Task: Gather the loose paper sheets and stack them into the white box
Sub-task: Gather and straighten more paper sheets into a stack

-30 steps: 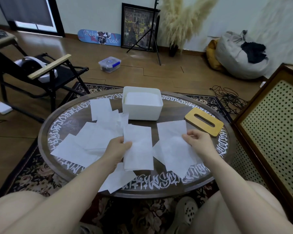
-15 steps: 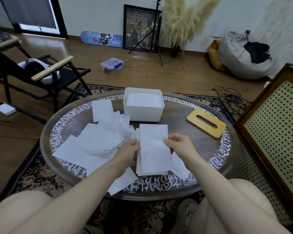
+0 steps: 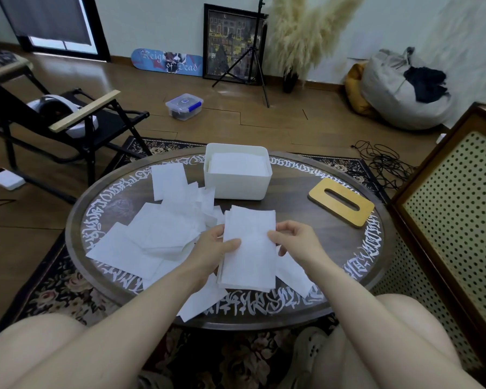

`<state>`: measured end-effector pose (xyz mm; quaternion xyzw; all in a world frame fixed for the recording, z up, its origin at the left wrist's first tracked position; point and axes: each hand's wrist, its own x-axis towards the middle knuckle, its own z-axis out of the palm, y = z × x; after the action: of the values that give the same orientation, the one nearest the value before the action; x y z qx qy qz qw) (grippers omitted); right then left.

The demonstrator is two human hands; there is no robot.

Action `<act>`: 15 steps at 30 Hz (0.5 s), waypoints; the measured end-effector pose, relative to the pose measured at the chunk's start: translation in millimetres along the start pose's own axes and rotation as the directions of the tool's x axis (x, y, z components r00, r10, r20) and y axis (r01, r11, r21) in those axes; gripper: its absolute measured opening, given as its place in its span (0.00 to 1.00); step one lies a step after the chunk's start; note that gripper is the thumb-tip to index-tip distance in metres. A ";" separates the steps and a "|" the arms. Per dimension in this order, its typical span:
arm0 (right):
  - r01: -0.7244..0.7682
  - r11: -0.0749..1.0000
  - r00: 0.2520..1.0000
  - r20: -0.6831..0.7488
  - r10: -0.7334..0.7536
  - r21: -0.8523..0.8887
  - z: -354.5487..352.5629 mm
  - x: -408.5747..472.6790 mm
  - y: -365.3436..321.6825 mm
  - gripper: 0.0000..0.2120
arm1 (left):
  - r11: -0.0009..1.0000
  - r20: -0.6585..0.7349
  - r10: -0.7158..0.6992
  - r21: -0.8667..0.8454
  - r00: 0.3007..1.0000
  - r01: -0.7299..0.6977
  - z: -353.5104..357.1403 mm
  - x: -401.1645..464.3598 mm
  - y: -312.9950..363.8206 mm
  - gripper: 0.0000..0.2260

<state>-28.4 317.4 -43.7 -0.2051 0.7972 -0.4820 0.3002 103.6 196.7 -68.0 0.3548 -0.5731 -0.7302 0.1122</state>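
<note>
A small stack of white paper sheets (image 3: 249, 248) is held above the near middle of the round table (image 3: 306, 214). My left hand (image 3: 215, 248) grips its left edge and my right hand (image 3: 298, 242) grips its right edge. The white box (image 3: 237, 188) stands at the far middle of the table with sheets lying inside it. Several loose sheets (image 3: 152, 234) lie spread over the left half of the table, and a few more (image 3: 295, 272) lie under and beside the held stack near the front edge.
A wooden lid with a slot (image 3: 341, 202) lies on the right of the table. A black folding chair (image 3: 68, 122) stands to the left, a perforated cabinet (image 3: 455, 220) close on the right. A plastic container (image 3: 184, 106) and a tripod (image 3: 250, 57) are on the floor beyond.
My right hand brought its sheet leftward onto the sheet in my left hand. Both hands now hold one aligned stack at the table's near middle.
</note>
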 end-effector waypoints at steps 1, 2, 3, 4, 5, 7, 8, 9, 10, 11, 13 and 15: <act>0.023 1.000 0.999 -0.023 -0.023 -0.005 -2.8 1.3 0.0 0.05 | 1.000 0.011 -0.001 0.013 1.000 0.001 -0.9 -0.6 0.7 0.10; 0.055 0.998 0.998 -0.040 -0.055 -0.010 -6.6 3.5 0.7 0.08 | 1.000 0.034 -0.008 0.023 0.999 0.007 -2.5 -0.6 1.1 0.11; 0.087 0.996 0.995 -0.041 -0.087 -0.017 -11.0 5.4 1.7 0.12 | 0.999 0.070 -0.018 0.037 0.997 0.015 -4.4 -0.5 1.7 0.12; 0.105 0.994 0.994 -0.018 -0.106 -0.025 -15.5 6.5 2.3 0.16 | 0.998 0.120 -0.030 0.058 0.992 0.023 -6.6 -1.0 2.3 0.12; 0.106 0.994 0.994 0.031 -0.105 -0.030 -19.4 7.2 2.7 0.20 | 0.996 0.182 -0.045 0.080 0.982 0.031 -8.6 -1.7 3.2 0.12; 0.055 0.998 0.984 0.172 -0.046 -0.044 -24.5 7.6 5.8 0.26 | 0.991 0.298 -0.081 0.125 0.951 0.046 -10.8 -4.2 4.5 0.12; 0.010 0.998 0.968 0.251 0.004 -0.058 -25.6 7.0 7.1 0.28 | 0.988 0.342 -0.103 0.143 0.934 0.057 -11.4 -6.1 4.6 0.12; -0.039 0.996 0.944 0.325 0.062 -0.077 -25.9 6.5 8.4 0.28 | 0.984 0.374 -0.124 0.162 0.919 0.066 -12.1 -7.2 3.8 0.12; -0.075 0.992 0.917 0.384 0.107 -0.097 -25.9 5.5 9.3 0.26 | 0.980 0.398 -0.141 0.184 0.906 0.072 -12.9 -8.0 3.2 0.11; -0.088 0.990 0.895 0.428 0.128 -0.111 -25.4 4.1 10.1 0.22 | 0.976 0.407 -0.155 0.201 0.900 0.077 -14.4 -7.9 2.2 0.11; -0.075 0.990 0.893 0.435 0.120 -0.120 -24.7 1.4 10.9 0.12 | 0.968 0.398 -0.187 0.229 0.898 0.100 -17.8 -7.1 0.8 0.09; -0.073 0.993 0.930 0.353 0.102 -0.096 -26.1 -0.6 9.8 0.04 | 0.952 0.355 -0.217 0.285 0.909 0.115 -24.1 -7.4 2.1 0.10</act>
<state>-46.0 339.1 -43.0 -0.2657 0.7567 -0.3899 0.4526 124.0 182.0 -65.4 0.2650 -0.6411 -0.7116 -0.1116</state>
